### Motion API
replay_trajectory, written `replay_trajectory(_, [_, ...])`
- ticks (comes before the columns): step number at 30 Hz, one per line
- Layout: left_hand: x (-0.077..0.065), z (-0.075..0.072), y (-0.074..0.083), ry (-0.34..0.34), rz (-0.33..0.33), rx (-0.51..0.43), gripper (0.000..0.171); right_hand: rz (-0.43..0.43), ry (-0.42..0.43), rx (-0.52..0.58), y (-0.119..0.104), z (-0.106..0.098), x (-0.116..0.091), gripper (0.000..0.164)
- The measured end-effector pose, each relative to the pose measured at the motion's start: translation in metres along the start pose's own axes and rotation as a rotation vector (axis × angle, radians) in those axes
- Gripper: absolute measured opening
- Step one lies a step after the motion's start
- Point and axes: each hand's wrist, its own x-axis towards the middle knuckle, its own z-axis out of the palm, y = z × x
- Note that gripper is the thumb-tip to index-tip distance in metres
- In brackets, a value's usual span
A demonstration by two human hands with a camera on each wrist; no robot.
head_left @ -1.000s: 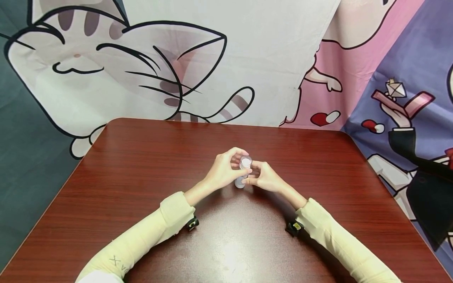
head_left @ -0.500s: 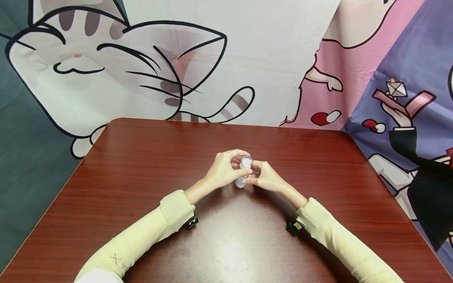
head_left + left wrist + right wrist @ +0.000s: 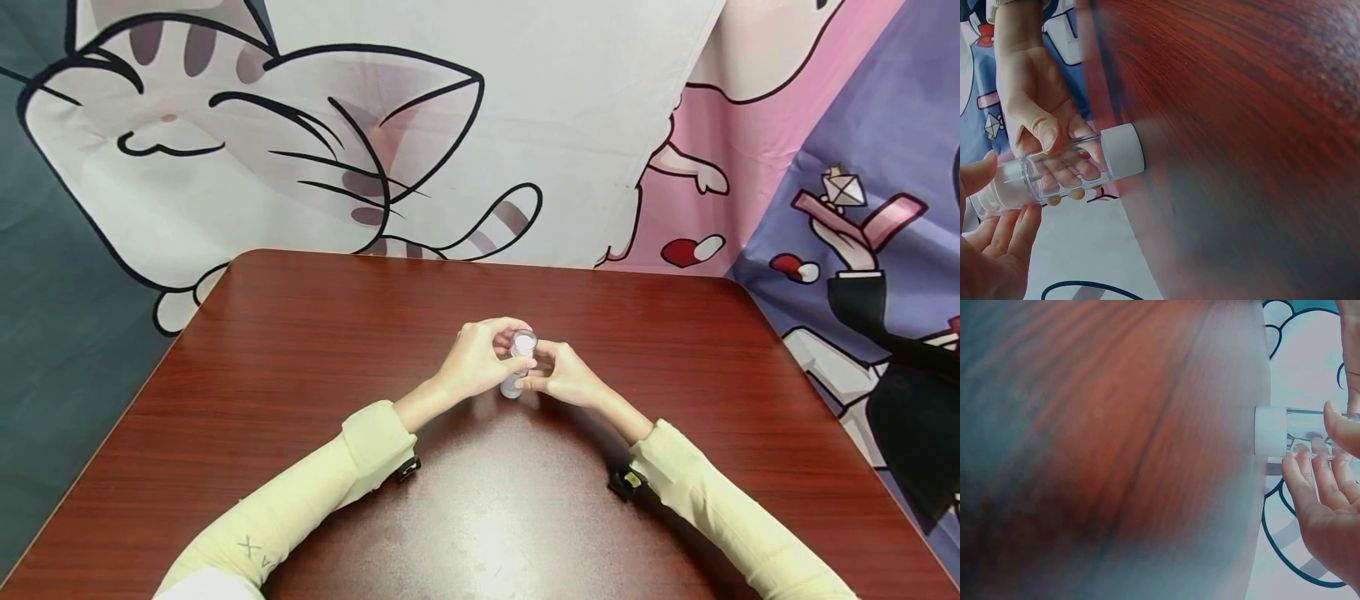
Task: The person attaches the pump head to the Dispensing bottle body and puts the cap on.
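Note:
Near the middle of the table, a clear cylindrical bottle stands between my two hands. Its white base is at or very near the table top. My left hand grips the clear upper part with the white insert, thumb on one side and fingers on the other. Lower down, my right hand holds the transparent body, its fingers showing through the wall in the left wrist view. From the right wrist view, the white base shows at the bottle's lower end, while the top is out of frame.
A reddish-brown wooden table lies under both arms, with a glare patch near the front. Behind it hangs a cartoon-printed cloth. Small dark devices sit at both cuffs, including one on the right.

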Motion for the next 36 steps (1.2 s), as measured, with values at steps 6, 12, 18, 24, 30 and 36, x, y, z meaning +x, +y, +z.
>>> replay_trajectory(6, [-0.0006,0.0009,-0.0007,0.007,-0.002,0.000,0.036,0.008,-0.012,0.027,0.0007,-0.0002,0.0007,0.046])
replay_trajectory(12, [-0.0024,0.0025,-0.0001,0.028,0.011,0.005,0.035,-0.005,-0.015,0.012,0.0004,-0.0004,0.0006,0.045])
replay_trajectory(18, [-0.0073,0.0075,0.0007,0.045,0.000,0.013,0.034,-0.016,-0.013,-0.033,0.0003,-0.0002,-0.0032,0.041])
replay_trajectory(24, [-0.0066,0.0053,0.0057,0.080,-0.006,0.045,0.033,-0.036,-0.007,-0.056,-0.0001,-0.0021,-0.0006,0.041])
replay_trajectory(30, [-0.0057,0.0054,0.0060,0.081,-0.026,0.080,0.036,-0.020,-0.004,-0.064,0.0017,-0.0012,0.0005,0.041])
replay_trajectory(36, [-0.0060,0.0053,0.0048,0.097,-0.043,0.090,0.037,-0.020,-0.003,-0.051,0.0031,0.0003,0.0017,0.040])
